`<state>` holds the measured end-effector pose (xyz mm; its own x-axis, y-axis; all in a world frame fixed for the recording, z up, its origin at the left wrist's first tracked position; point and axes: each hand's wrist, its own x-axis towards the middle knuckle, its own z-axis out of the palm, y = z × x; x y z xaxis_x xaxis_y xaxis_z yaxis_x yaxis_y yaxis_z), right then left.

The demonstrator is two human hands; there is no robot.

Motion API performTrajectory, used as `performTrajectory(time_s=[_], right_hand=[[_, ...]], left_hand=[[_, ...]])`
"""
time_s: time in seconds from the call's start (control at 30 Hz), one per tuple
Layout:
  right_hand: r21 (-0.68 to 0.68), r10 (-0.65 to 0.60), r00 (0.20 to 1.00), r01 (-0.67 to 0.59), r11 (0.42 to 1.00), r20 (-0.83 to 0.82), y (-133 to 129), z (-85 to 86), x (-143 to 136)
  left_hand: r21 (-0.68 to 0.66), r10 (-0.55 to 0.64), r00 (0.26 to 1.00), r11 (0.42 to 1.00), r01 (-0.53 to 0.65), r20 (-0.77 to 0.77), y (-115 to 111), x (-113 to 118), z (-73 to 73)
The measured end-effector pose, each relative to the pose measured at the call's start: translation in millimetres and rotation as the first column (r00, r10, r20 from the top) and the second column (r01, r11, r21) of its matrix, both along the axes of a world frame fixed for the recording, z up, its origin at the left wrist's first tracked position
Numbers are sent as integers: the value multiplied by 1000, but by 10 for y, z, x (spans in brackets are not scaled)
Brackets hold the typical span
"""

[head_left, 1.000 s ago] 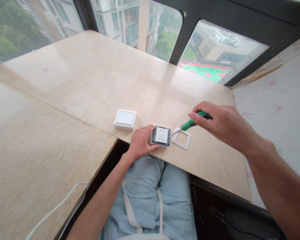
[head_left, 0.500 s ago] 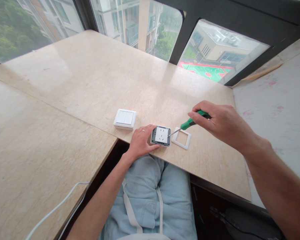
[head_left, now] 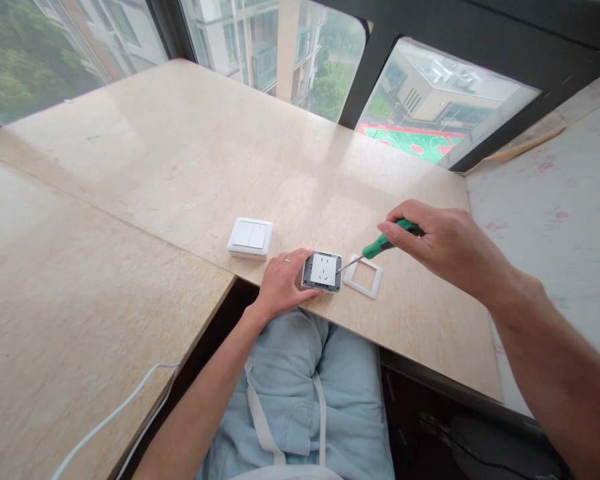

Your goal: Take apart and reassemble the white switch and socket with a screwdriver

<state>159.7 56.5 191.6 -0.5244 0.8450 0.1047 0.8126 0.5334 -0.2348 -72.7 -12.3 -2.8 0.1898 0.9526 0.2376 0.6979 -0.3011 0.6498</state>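
"Right grip [head_left: 443, 250] first: what has it got?"

"It's curled closed around the green handle of a screwdriver [head_left: 379, 247], thumb laid along it."

"And the tip?"

"It meets the right side of the socket [head_left: 323, 270], on the dark plate [head_left: 307, 277] around the white face. Any screw head there is too small to make out."

"How would you work it well?"

"The shaft looks slanted, so I'd stand it squarer to the plate, press steadily and turn in short strokes, lest the tip skid. Which way it should turn, I can't say."

"What steadies the socket?"

"The left grip [head_left: 283, 283], part spread: thumb along the near edge, fingers at the far corner, clasping it face up. It sits at the near edge of the counter [head_left: 180, 167], in front of the lap [head_left: 300, 380]."

"Anything about it?"

"A loose white cover frame [head_left: 377, 283] lies just to its right. The two-rocker switch [head_left: 250, 233] stands to the left, farther back, and a white cable [head_left: 111, 415] lies well apart, at far left."
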Motion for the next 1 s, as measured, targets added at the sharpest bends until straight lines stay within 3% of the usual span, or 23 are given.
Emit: performTrajectory(time_s=[1.0], right_hand=[[16,12,1000,-11,1000,-18,-20,50,-4]], left_hand=[[-24,-3,1000,1000,3,-8,-2,7,17]])
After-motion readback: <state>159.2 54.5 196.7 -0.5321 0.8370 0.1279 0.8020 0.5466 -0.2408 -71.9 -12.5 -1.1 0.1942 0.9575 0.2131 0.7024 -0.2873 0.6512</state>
